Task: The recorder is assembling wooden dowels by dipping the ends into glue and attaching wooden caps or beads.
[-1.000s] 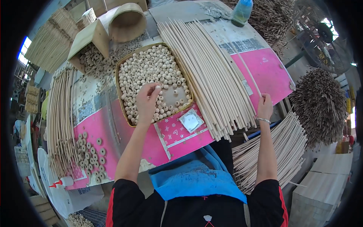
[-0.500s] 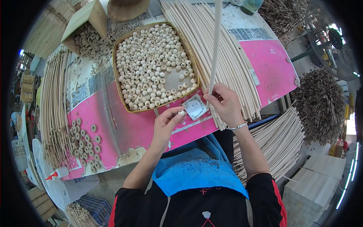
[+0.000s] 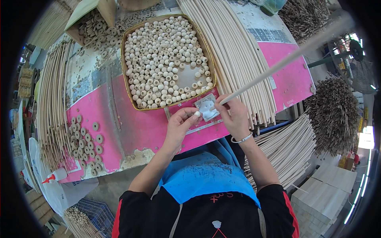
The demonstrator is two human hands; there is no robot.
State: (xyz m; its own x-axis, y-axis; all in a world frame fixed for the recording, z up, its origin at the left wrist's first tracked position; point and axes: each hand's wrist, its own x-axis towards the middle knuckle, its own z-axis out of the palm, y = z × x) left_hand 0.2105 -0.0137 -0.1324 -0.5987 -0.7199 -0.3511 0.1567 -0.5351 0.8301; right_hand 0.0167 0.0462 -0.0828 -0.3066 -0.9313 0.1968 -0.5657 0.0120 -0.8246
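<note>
A small pale wooden bead point(image 3: 197, 114) is pinched between the thumb and fingers of my left hand point(image 3: 181, 123). My right hand point(image 3: 234, 118) grips a long wooden dowel point(image 3: 274, 70) close to its lower end; the rod slants up to the far right. Between the hands lies a small square dish of white glue point(image 3: 208, 108), and the dowel's low end is over or at it; whether it touches the glue I cannot tell. Just beyond stands a rimmed tray point(image 3: 214, 75) filled with similar round beads point(image 3: 158, 51).
Long dowels point(image 3: 238, 59) lie right of the tray. At left are wooden rings point(image 3: 87, 141), rods fitted with rings point(image 3: 51, 115) and a red-tipped glue bottle point(image 3: 55, 175). A wooden box point(image 3: 89, 20) stands far left. Rod bundles point(image 3: 333, 113) and a fan point(image 3: 357, 59) are at right.
The dowel has swung from nearly upright to a slant toward the right, its low end now nearer the glue dish. My left hand with the bead has shifted slightly right.
</note>
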